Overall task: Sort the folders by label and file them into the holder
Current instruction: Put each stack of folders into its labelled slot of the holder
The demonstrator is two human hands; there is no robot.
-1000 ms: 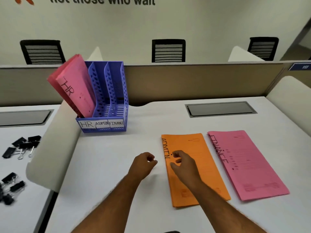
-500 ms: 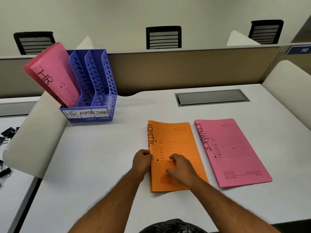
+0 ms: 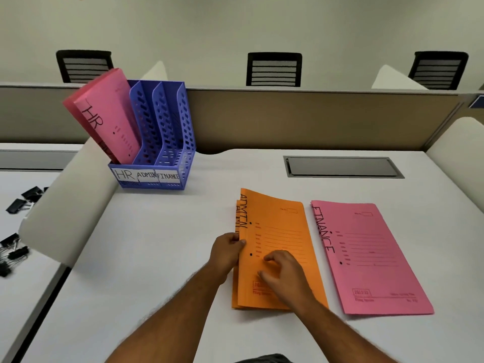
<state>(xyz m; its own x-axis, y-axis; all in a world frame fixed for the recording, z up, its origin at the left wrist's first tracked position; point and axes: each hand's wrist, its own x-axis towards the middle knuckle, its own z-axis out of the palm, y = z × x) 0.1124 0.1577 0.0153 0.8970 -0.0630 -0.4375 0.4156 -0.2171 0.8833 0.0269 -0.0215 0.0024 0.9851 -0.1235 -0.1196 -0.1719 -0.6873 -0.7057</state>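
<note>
A: Where's your left hand (image 3: pixel 227 254)?

B: It pinches the spine edge of the ADMIN folders (image 3: pixel 277 247), 2 orange ones stacked on the desk (image 3: pixel 157 244); the top one's left edge is lifted.

A: And your right hand (image 3: pixel 284 275)?

B: Fingers loosely curled, resting on the top cover, clasping nothing.

A: The rest?

B: FINANCE folder (image 3: pixel 366 258) lies just right of them. HR folders (image 3: pixel 104 113) lean in the holder (image 3: pixel 167 142)'s left slot.
</note>
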